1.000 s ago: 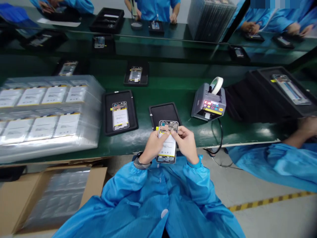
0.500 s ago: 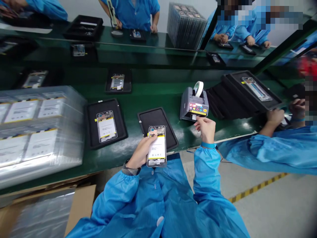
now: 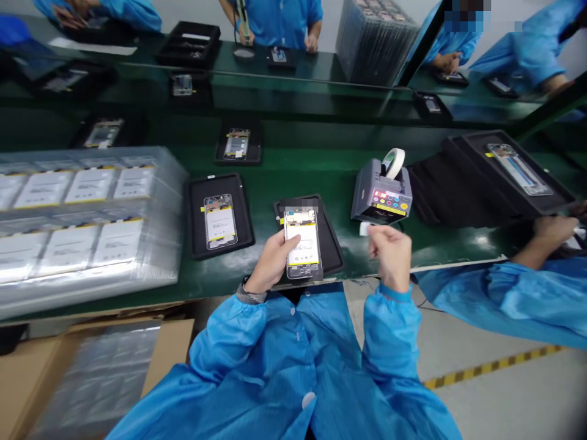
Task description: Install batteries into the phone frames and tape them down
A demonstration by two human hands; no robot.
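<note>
My left hand (image 3: 274,258) grips an opened phone (image 3: 303,244) by its left side, the thumb lying on the white battery. Under the phone, a black tray (image 3: 331,244) rests at the bench edge. My right hand (image 3: 391,252) is closed in a pinch on a small piece of white tape (image 3: 365,228), held just in front of the grey tape dispenser (image 3: 381,192). A roll of white tape (image 3: 394,164) stands in the top of the dispenser. The tape piece looks apart from the machine.
Left of me, another opened phone (image 3: 220,223) lies in a black tray (image 3: 245,226). Clear plastic trays of batteries (image 3: 151,244) are stacked at far left. Black trays (image 3: 463,189) are piled on the right, near a co-worker's arm (image 3: 534,250). An open cardboard box (image 3: 172,348) stands below the bench.
My right hand has drawn back from the dispenser's front with a piece of tape. The left hand still holds the phone, now raised slightly. The camera view has shifted left.
</note>
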